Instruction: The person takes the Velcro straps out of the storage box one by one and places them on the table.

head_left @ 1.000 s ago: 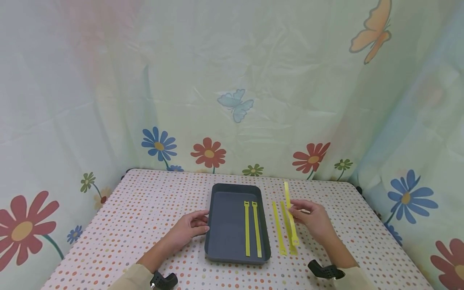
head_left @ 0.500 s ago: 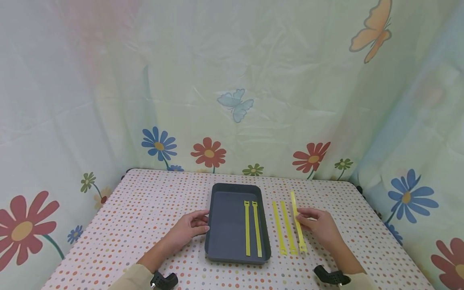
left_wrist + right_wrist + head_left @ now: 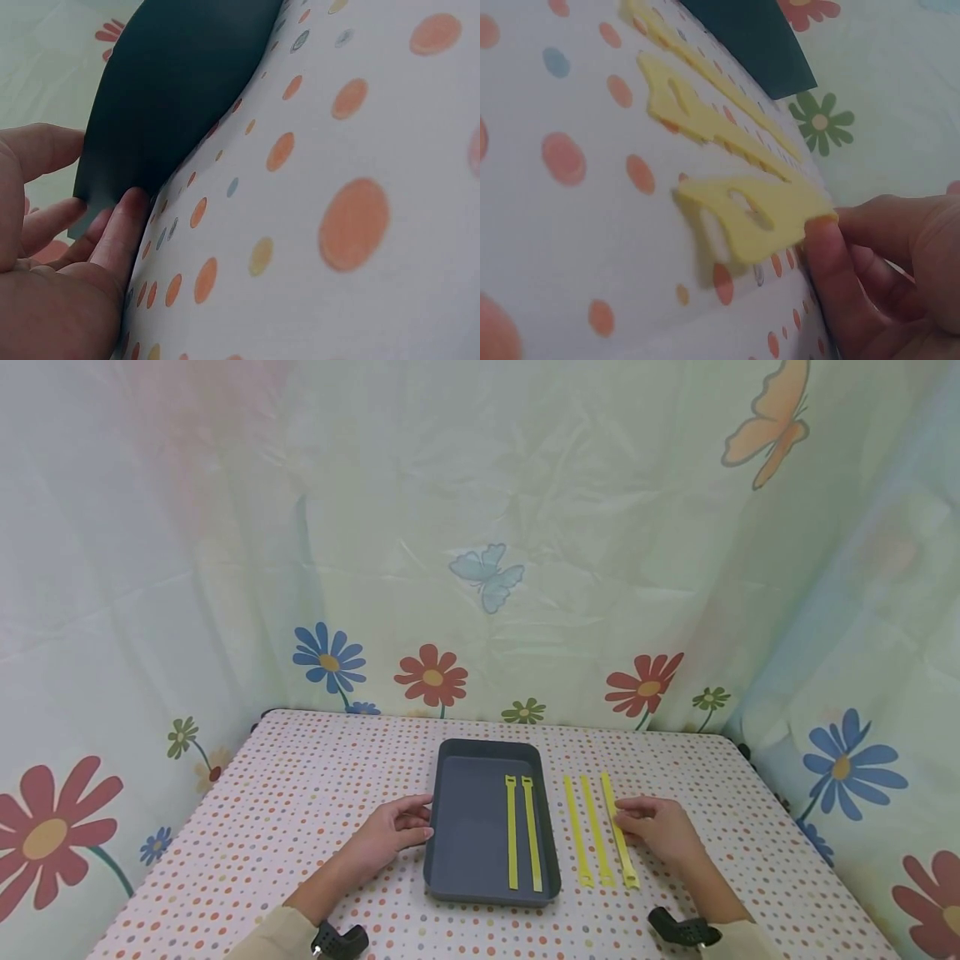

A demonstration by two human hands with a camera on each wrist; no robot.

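My right hand (image 3: 663, 833) pinches a yellow hook-and-loop cable tie (image 3: 622, 852) between thumb and fingers, by its edge. In the right wrist view its slotted head (image 3: 739, 217) bows up over the tablecloth. Left of it, two more yellow cable ties, a middle one (image 3: 597, 831) and a left one (image 3: 577, 831), lie roughly parallel with their slotted ends towards me. A dark grey tray (image 3: 468, 827) holds two others along its right side, slotted ends away from me. My left hand (image 3: 386, 837) touches the tray's left wall with its fingertips.
A dotted cloth (image 3: 300, 777) covers the table. Behind it and at both sides hangs a curtain (image 3: 360, 527) printed with flowers and butterflies. Black bands sit on both wrists, a left band (image 3: 339, 940) and a right band (image 3: 682, 928).
My right hand has moved right and down with the cable tie, from above the other ties to the right end of their row. The left hand and tray have stayed put.
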